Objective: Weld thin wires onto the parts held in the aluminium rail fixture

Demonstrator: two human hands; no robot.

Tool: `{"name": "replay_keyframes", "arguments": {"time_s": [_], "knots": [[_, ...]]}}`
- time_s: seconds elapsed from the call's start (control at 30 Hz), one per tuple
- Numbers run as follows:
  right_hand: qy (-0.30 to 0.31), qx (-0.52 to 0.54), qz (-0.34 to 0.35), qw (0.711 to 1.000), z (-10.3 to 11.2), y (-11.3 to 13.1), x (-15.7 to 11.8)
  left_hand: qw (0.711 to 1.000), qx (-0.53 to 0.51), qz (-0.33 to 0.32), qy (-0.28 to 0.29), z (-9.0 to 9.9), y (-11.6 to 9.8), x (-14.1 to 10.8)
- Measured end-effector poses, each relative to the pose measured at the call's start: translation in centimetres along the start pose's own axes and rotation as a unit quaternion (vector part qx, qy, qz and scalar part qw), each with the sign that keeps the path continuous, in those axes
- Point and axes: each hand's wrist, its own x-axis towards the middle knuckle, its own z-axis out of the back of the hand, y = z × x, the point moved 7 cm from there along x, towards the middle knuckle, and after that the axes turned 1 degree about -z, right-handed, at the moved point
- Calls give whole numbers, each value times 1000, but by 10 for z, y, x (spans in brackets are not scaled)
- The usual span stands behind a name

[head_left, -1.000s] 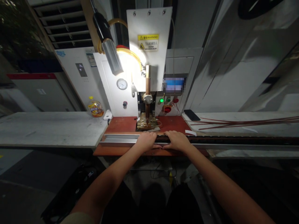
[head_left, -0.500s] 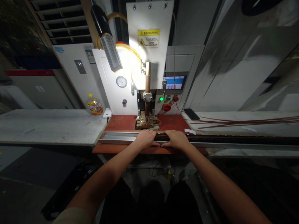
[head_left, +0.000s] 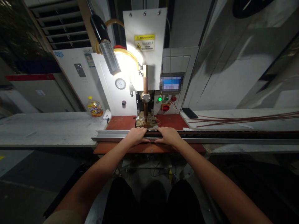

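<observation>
Upright white machine [head_left: 151,59] facing the person, with the bench [head_left: 46,127] reaching out on its left side and a similar bench [head_left: 224,114] on its right. The long metal rail [head_left: 111,136] lies lengthwise across the front of the red platform [head_left: 119,122], its left end close by the left bench and its right part running out of view; a dark strip [head_left: 215,134] is seated along its channel. The left hand [head_left: 135,136] and right hand [head_left: 168,135] rest a little apart on the rail, in front of the brass-coloured fixture [head_left: 143,119] and the copper-coloured rod [head_left: 146,84] standing over it. The fingers of both hands are curled over the far edge, thumbs on the near side, grasping the rail. The step in hand is judged to be guiding or steadying the rail before the fixture. The next move would call for even pressure from both hands, the rail parallel to the platform's edge, and fingertips clear of the rod's tip. Smallest, a green lamp [head_left: 160,99] glows on the machine.
</observation>
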Motion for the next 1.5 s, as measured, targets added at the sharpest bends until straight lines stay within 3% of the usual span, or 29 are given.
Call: {"name": "replay_keyframes", "arguments": {"time_s": [0.2,0.4,0.87,1.27,1.5], "knots": [[-3,-9,-1,1000,-2,4,2,1000,-1,13,1,-9,30,-18],[-12,-6,7,1000,-9,18,7,1000,10,18,0,-12,42,-30],[-77,-24,7,997,-20,20,2,998,13,33,-47,-13,36,-37],[-34,-10,-4,999,-16,21,4,1000,15,25,2,-6,34,-31],[-11,3,-13,1000,-15,21,8,1000,-12,3,-29,6,6,-10]]}}
